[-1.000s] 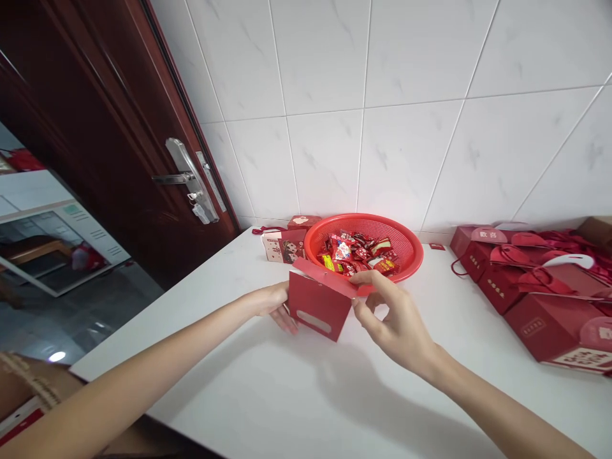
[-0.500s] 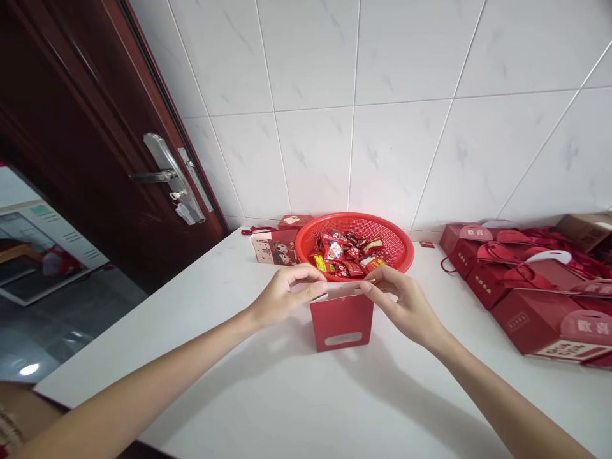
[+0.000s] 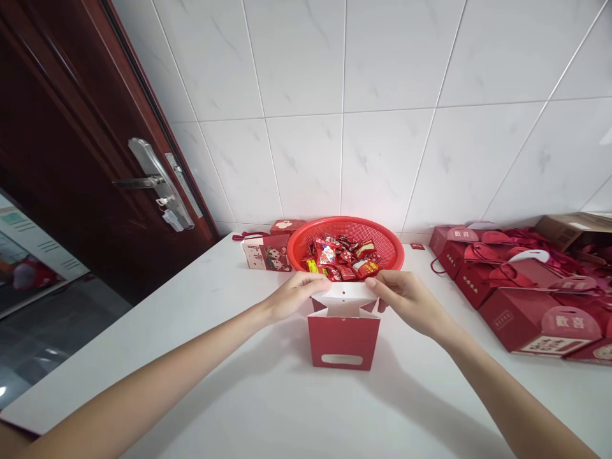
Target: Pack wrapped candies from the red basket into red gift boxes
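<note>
A small red paper gift box [image 3: 343, 338] stands upright on the white table, its top spread apart so the pale inside shows. A light oval marking lies low on its front face. My left hand [image 3: 297, 294] pinches the left end of the box's back top flap between thumb and fingers. At the flap's right end, my right hand [image 3: 400, 297] grips the edge the same way. Just behind the box sits a red plastic basket [image 3: 394, 255], with several wrapped candies [image 3: 344, 255] inside.
On the right stand several dark red gift boxes [image 3: 519, 319] with ribbon handles, near a brown cardboard box [image 3: 561, 231]. A printed gift box [image 3: 268, 254] stands left of the basket. Tiled wall [image 3: 306, 159] backs the white table [image 3: 229, 395]; a dark wooden door [image 3: 71, 127] is at left.
The gift box's top has opened: its front panel has come away from the back flap, showing the inside. Both hands stay at the flap's ends. The view has shifted slightly right.
</note>
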Available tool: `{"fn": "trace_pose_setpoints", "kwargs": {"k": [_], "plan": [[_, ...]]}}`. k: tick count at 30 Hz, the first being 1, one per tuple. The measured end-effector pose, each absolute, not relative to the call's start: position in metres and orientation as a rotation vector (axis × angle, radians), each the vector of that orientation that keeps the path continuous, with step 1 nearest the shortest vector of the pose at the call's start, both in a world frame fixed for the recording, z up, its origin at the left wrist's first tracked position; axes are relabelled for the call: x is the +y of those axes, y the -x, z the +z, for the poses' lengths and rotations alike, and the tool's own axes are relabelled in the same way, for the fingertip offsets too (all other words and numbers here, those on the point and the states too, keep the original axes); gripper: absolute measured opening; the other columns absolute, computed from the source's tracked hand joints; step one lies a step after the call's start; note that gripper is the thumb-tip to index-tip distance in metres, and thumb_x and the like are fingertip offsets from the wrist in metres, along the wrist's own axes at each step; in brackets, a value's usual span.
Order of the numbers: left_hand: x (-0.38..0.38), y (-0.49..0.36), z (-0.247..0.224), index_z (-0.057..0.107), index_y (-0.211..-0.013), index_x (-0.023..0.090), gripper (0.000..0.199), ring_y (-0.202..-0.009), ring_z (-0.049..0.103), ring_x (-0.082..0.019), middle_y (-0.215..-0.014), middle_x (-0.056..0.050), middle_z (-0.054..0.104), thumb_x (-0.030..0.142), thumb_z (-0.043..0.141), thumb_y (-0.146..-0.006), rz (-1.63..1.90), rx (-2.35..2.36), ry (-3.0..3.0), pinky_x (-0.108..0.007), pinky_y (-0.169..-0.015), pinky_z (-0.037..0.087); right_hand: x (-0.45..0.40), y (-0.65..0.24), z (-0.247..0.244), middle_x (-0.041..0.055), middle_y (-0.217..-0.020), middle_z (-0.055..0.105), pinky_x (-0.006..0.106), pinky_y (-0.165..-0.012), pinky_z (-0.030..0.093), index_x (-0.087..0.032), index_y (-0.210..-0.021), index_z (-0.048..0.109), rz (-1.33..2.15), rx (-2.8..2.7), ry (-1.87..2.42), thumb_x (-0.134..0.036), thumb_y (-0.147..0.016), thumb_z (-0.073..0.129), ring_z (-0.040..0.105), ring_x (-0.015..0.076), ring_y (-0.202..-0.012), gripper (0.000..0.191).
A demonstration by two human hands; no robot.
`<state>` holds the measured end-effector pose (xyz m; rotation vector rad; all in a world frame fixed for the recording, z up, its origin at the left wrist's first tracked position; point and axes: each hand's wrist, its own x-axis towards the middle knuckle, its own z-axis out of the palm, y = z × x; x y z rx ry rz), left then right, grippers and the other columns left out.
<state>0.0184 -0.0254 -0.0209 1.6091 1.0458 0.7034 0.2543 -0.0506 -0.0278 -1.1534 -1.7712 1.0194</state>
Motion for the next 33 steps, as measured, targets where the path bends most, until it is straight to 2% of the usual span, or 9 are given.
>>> {"fn": "trace_pose_setpoints", "kwargs": {"k": [5, 8, 11, 13, 17, 22, 25, 28, 33], "plan": [[0.002, -0.015, -0.012, 0.07, -0.098, 0.016, 0.049, -0.093, 0.064, -0.023, -0.1, -0.008, 0.071, 0.058, 0.047, -0.09, 0.805, 0.897, -1.735, -0.033, -0.088, 0.049, -0.044, -0.278, -0.012, 0.0025, -0.062, 0.062, 0.028, -0.056, 0.049, -0.018, -0.066, 0.061, 0.851, -1.738, 1.18, -0.073, -0.087, 0.055, 0.062, 0.0156, -0.059, 0.059], [0.03, -0.014, -0.007, 0.068, -0.098, 0.016, 0.051, -0.093, 0.067, -0.024, -0.101, -0.009, 0.072, 0.061, 0.05, -0.087, 0.788, 0.948, -1.861, -0.034, -0.089, 0.051, -0.03, -0.29, -0.008, 0.0048, -0.069, 0.068, 0.03, -0.063, 0.054, -0.016, -0.068, 0.065, 0.88, -1.606, 1.118, -0.072, -0.081, 0.064, 0.063, 0.0151, -0.059, 0.057], [0.059, -0.022, -0.003, 0.071, -0.096, 0.017, 0.05, -0.1, 0.068, -0.027, -0.105, -0.009, 0.074, 0.063, 0.054, -0.085, 0.394, 1.055, -2.151, -0.033, -0.091, 0.05, -0.007, -0.295, -0.008, 0.0054, -0.067, 0.068, 0.031, -0.065, 0.054, -0.017, -0.065, 0.064, 0.876, -1.454, 1.085, -0.07, -0.073, 0.072, 0.062, 0.0144, -0.058, 0.055], [0.074, -0.036, -0.004, 0.072, -0.108, 0.019, 0.055, -0.107, 0.067, -0.029, -0.115, -0.011, 0.074, 0.066, 0.053, -0.085, -0.038, 1.088, -2.302, -0.034, -0.094, 0.049, 0.011, -0.292, -0.01, 0.005, -0.068, 0.068, 0.03, -0.065, 0.054, -0.018, -0.065, 0.062, 0.858, -1.367, 1.096, -0.068, -0.07, 0.074, 0.061, 0.0141, -0.058, 0.052], [0.089, -0.075, -0.018, 0.048, -0.15, 0.024, 0.09, -0.13, 0.057, -0.04, -0.153, -0.018, 0.051, 0.063, 0.071, -0.072, -0.442, 1.224, -2.4, -0.044, -0.102, 0.047, 0.048, -0.276, -0.015, 0.0043, -0.068, 0.067, 0.029, -0.063, 0.055, -0.019, -0.066, 0.057, 0.818, -1.319, 1.137, -0.064, -0.072, 0.068, 0.061, 0.0135, -0.057, 0.047], [0.106, -0.108, -0.037, 0.051, -0.148, 0.019, 0.112, -0.131, 0.051, -0.054, -0.161, -0.029, 0.032, 0.053, 0.088, -0.049, -0.502, 1.326, -2.452, -0.059, -0.1, 0.046, 0.085, -0.261, -0.029, 0.0042, -0.069, 0.068, 0.027, -0.061, 0.054, -0.02, -0.069, 0.055, 0.768, -1.397, 1.259, -0.043, -0.081, 0.062, 0.064, 0.0146, -0.059, 0.027], [0.123, -0.107, -0.042, 0.059, -0.14, 0.02, 0.103, -0.126, 0.056, -0.048, -0.152, -0.024, 0.049, 0.054, 0.088, -0.048, -0.44, 1.287, -2.512, -0.051, -0.101, 0.047, 0.098, -0.262, -0.039, 0.0029, -0.069, 0.068, 0.025, -0.061, 0.051, -0.019, -0.071, 0.058, 0.701, -1.478, 1.403, -0.028, -0.079, 0.061, 0.066, 0.016, -0.065, 0.012], [0.138, -0.099, -0.046, 0.069, -0.123, 0.022, 0.075, -0.115, 0.064, -0.038, -0.128, -0.014, 0.07, 0.052, 0.086, -0.056, -0.366, 1.182, -2.558, -0.039, -0.095, 0.05, 0.104, -0.265, -0.046, 0.003, -0.072, 0.07, 0.023, -0.061, 0.049, -0.018, -0.075, 0.064, 0.643, -1.593, 1.552, -0.015, -0.073, 0.063, 0.067, 0.0173, -0.073, 0.003], [0.153, -0.09, -0.051, 0.075, -0.097, 0.024, 0.034, -0.09, 0.07, -0.028, -0.092, -0.003, 0.076, 0.041, 0.082, -0.068, -0.258, 1.099, -2.566, -0.03, -0.079, 0.051, 0.105, -0.264, -0.048, 0.0033, -0.078, 0.074, 0.022, -0.059, 0.046, -0.018, -0.088, 0.07, 0.613, -1.808, 1.684, -0.003, -0.068, 0.064, 0.07, 0.0195, -0.077, 0.026]]}}
